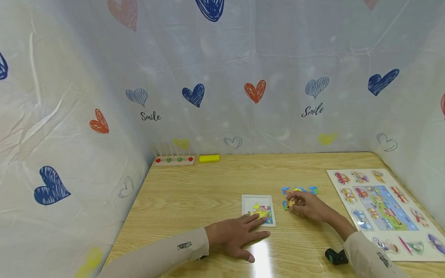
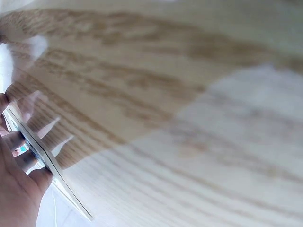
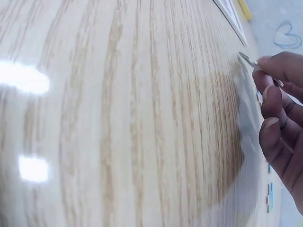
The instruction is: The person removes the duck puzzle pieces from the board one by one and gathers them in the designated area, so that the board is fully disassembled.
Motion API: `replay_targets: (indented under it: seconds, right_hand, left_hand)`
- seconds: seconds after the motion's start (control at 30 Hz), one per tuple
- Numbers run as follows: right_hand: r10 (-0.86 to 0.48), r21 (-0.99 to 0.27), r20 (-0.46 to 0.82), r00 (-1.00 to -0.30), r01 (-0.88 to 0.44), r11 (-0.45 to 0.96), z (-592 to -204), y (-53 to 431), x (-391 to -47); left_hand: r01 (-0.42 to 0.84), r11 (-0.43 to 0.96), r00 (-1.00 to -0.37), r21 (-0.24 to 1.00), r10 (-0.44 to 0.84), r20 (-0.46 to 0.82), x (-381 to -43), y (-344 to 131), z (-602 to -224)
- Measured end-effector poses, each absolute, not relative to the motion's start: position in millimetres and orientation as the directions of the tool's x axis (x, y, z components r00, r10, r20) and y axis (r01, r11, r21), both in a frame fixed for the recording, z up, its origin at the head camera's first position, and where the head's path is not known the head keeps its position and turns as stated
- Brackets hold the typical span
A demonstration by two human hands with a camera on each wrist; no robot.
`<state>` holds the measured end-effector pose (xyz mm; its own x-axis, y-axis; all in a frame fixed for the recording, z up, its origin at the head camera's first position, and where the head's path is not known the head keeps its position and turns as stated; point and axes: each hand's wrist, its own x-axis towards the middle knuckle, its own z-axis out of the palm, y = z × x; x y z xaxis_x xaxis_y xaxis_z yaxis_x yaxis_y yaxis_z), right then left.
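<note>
The right grip (image 1: 307,206) pinches a puzzle piece (image 3: 246,59) just right of the white tray (image 1: 248,201); the left grip (image 1: 240,235) (spread, the nearer one) rests partly on it.

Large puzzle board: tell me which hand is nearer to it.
Right. The right hand pinches a puzzle piece left of the board; the left hand, farther left, rests partly on the small framed puzzle.

A hand could pass over the bare table (image 1: 174,189) between the frame (image 1: 243,206) and the peg rack (image 1: 174,162). The left hand (image 1: 240,236) blocks the frame's near-left corner; the right hand (image 1: 306,206) and loose pieces (image 1: 313,190) obstruct the way to the board (image 1: 373,183).
</note>
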<state>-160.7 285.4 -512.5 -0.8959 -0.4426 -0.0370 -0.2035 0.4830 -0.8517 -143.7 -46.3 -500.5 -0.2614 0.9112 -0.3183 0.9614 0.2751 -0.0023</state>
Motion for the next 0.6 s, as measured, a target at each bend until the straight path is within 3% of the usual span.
replay_targets:
  seconds: [0.6]
  right_hand:
    - [-0.42, -0.8, -0.032, -0.907, -0.229, 0.555, -514.6, 285.9, -161.2]
  left_hand:
    - [0.959, 0.283, -0.259, 0.03, 0.912, -0.319, -144.7, -48.5, -501.7]
